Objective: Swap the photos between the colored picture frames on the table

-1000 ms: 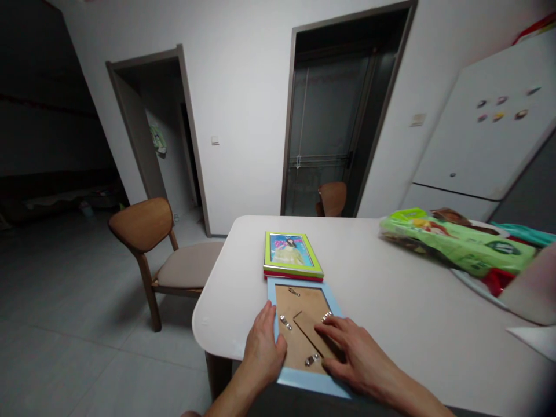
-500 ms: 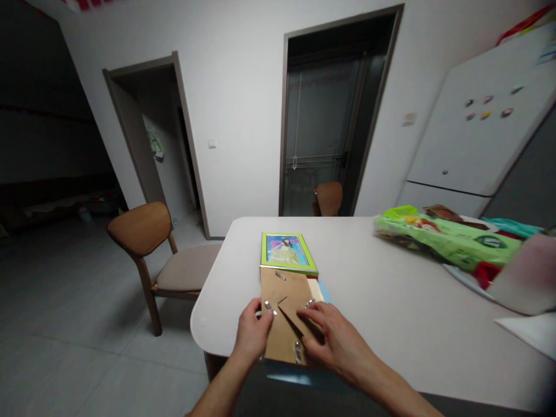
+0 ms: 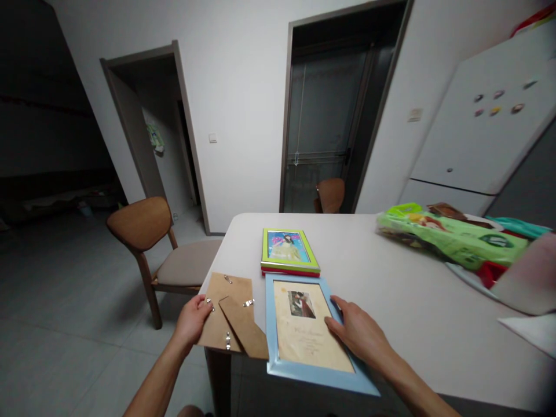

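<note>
My left hand (image 3: pixel 193 320) is closed on the left edge of a brown backing board (image 3: pixel 219 327), which has a fold-out stand and several metal clips on it. The board sticks out past the near left table edge. Beside it a light blue picture frame (image 3: pixel 271 324), holding a cream sheet (image 3: pixel 313 341) with a small picture, overhangs the table's near edge. My right hand (image 3: pixel 360 330) grips the frame's right side, thumb over the sheet; its other fingers are partly hidden. Behind the blue frame lies a lime-green picture frame (image 3: pixel 313 260) on top of a red one (image 3: pixel 278 271).
A white table (image 3: pixel 356 255) carries a green plastic package (image 3: pixel 469 240) and other items on the right, with a white sheet (image 3: pixel 532 330) nearer. A wooden chair (image 3: pixel 141 226) stands at the left, another chair (image 3: pixel 330 196) behind the table, and a white fridge (image 3: pixel 469 145) at the right.
The backing board has come off the blue frame and moved left with my left hand, uncovering the cream sheet. My right hand has left the board's stand and moved to the frame's right side.
</note>
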{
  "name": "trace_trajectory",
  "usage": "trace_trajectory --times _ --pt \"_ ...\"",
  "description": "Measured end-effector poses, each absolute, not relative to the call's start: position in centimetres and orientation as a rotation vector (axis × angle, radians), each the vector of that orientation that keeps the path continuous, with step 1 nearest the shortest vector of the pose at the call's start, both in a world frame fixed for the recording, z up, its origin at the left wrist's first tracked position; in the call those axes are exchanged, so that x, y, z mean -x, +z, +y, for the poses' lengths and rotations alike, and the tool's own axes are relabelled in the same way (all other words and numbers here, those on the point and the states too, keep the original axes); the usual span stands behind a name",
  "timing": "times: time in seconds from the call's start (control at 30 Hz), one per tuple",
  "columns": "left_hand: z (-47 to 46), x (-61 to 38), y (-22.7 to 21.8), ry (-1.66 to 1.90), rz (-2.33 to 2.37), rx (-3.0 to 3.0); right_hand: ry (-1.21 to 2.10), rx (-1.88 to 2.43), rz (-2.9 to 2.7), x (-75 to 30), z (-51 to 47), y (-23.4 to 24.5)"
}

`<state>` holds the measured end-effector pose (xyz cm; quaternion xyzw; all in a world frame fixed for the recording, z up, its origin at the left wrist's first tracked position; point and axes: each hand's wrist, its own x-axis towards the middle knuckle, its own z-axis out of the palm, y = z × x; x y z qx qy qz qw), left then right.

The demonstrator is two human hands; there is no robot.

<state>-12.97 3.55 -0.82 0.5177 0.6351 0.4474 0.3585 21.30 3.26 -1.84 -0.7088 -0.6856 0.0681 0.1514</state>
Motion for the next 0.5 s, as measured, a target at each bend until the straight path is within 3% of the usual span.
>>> trace_trajectory --times 0.27,0.5 --pt "2.9 11.7 -1.2 1.16 1.911 -1.72 0.263 2.043 -1.82 -21.7 4.0 -1.1" --pt "-0.4 4.1 0.1 1.126 1.614 -2.013 1.266 1.601 -1.093 -21.1 1.5 1.8"
